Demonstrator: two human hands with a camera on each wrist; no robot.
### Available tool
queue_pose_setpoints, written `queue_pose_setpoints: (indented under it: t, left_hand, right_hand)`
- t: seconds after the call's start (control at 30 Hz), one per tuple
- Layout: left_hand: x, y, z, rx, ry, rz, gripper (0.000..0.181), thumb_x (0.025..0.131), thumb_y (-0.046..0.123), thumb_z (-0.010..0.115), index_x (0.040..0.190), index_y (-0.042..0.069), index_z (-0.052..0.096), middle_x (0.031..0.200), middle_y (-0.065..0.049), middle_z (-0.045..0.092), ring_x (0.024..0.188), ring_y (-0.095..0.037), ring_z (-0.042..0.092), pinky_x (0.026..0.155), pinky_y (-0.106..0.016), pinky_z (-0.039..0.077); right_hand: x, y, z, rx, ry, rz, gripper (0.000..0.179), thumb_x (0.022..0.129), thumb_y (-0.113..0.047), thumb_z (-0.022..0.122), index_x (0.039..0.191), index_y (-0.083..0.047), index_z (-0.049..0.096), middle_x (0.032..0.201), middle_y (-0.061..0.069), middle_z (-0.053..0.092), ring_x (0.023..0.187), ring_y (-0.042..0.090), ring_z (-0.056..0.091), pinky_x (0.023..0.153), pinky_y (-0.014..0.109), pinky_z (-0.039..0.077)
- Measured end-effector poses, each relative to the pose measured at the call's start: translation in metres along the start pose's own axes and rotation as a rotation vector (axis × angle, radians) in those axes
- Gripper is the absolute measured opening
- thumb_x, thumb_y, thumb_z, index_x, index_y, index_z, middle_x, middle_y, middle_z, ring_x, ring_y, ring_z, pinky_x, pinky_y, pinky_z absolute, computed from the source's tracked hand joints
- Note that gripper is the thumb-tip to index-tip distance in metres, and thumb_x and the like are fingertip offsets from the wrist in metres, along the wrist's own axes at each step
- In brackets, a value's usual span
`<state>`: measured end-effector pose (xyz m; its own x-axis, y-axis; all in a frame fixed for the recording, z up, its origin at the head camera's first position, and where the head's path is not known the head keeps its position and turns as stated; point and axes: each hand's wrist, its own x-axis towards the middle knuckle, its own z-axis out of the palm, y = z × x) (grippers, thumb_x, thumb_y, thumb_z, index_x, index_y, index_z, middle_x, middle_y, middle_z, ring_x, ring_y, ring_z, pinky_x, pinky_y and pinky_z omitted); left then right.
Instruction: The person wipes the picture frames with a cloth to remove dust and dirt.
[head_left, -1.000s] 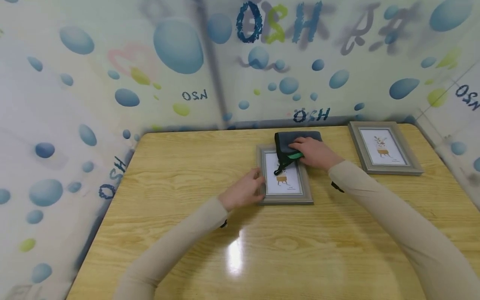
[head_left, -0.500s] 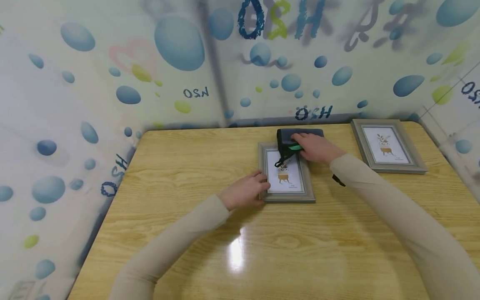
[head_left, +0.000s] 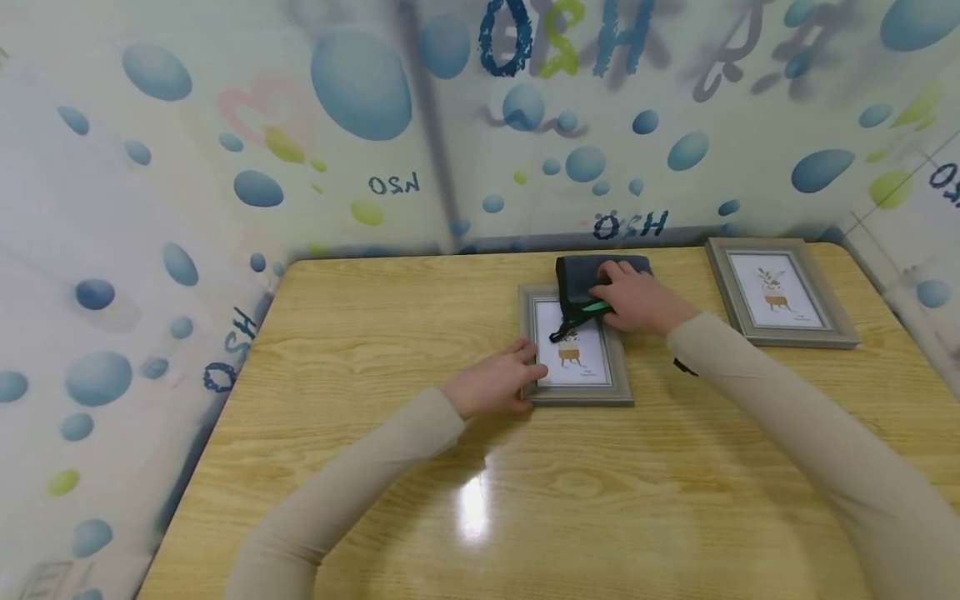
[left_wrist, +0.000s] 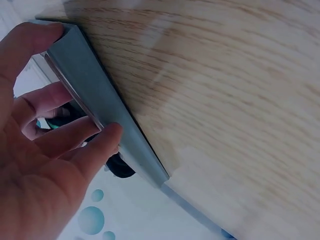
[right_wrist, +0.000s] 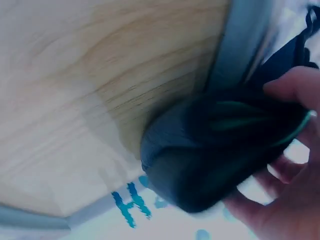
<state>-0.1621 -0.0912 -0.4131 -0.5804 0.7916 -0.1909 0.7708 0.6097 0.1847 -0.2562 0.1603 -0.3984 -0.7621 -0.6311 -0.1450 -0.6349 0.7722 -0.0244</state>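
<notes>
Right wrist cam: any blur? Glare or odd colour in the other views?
Right wrist: the dark folded cloth is blurred, its folds murky; head: a bright glare spot on the table, with soft shadows nearby; left wrist: the left hand and picture frame look clearer, under a bluish cast.

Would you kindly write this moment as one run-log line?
left hand: grips left frame | right hand: holds dark cloth over left frame's far right corner | right frame: on table, untouched
</notes>
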Motion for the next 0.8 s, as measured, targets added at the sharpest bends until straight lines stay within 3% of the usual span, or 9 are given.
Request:
queue_pose_setpoints:
  t: [0.1, 0.17, 0.37, 0.57, 0.67, 0.8]
  left_hand:
    - [0.002, 0.001, -0.002, -0.006, -0.016, -0.015, 0.044, 0.085, 0.022, 0.075, 0.124, 0.008, 0.060, 0.140, -0.027, 0.043, 0.134, -0.042, 0.034, 0.105, -0.038, 0.036]
    - [0.004, 0.000, -0.002, -0.015, -0.021, -0.020, 0.044, 0.084, 0.021, 0.076, 0.123, 0.008, 0.061, 0.139, -0.027, 0.045, 0.134, -0.043, 0.034, 0.105, -0.038, 0.036]
    - [0.005, -0.003, 0.000, -0.032, 0.003, 0.018, 0.040, 0.082, 0.020, 0.077, 0.117, 0.006, 0.062, 0.134, -0.026, 0.049, 0.131, -0.047, 0.037, 0.103, -0.040, 0.039]
    - [0.006, -0.006, 0.002, -0.018, 0.033, 0.066, 0.038, 0.082, 0.021, 0.078, 0.113, 0.006, 0.063, 0.129, -0.024, 0.054, 0.127, -0.041, 0.044, 0.106, -0.041, 0.035]
    - [0.008, -0.005, 0.001, 0.002, 0.032, 0.076, 0.038, 0.081, 0.022, 0.078, 0.112, 0.006, 0.063, 0.124, -0.021, 0.058, 0.124, -0.037, 0.048, 0.108, -0.041, 0.032]
    - [0.010, -0.002, -0.002, 0.034, 0.010, 0.048, 0.038, 0.080, 0.024, 0.079, 0.110, 0.007, 0.065, 0.115, -0.016, 0.061, 0.112, -0.033, 0.054, 0.097, -0.037, 0.044]
  right_hand:
    - [-0.006, -0.003, 0.003, -0.095, 0.055, -0.062, 0.042, 0.085, -0.013, 0.074, 0.122, 0.002, 0.064, 0.118, 0.021, 0.053, 0.107, 0.036, 0.051, 0.083, 0.051, 0.049]
    - [-0.005, -0.005, 0.005, -0.097, 0.084, -0.085, 0.039, 0.085, -0.010, 0.073, 0.121, 0.004, 0.063, 0.113, 0.019, 0.056, 0.104, 0.034, 0.054, 0.083, 0.047, 0.050]
    - [0.015, -0.018, 0.008, 0.027, 0.095, -0.082, 0.034, 0.090, -0.002, 0.065, 0.123, 0.002, 0.061, 0.114, 0.018, 0.061, 0.106, 0.034, 0.058, 0.089, 0.046, 0.047]
    - [0.034, -0.044, 0.006, 0.168, 0.078, -0.177, 0.036, 0.093, 0.000, 0.060, 0.129, 0.000, 0.058, 0.126, 0.018, 0.059, 0.115, 0.033, 0.056, 0.097, 0.044, 0.044]
    - [0.036, -0.048, 0.005, 0.188, 0.065, -0.173, 0.036, 0.093, 0.000, 0.059, 0.129, -0.002, 0.059, 0.126, 0.017, 0.060, 0.116, 0.032, 0.056, 0.097, 0.044, 0.044]
    - [0.031, -0.039, -0.001, 0.174, 0.006, -0.104, 0.033, 0.092, 0.000, 0.061, 0.125, -0.005, 0.063, 0.121, 0.015, 0.063, 0.110, 0.032, 0.059, 0.093, 0.047, 0.046]
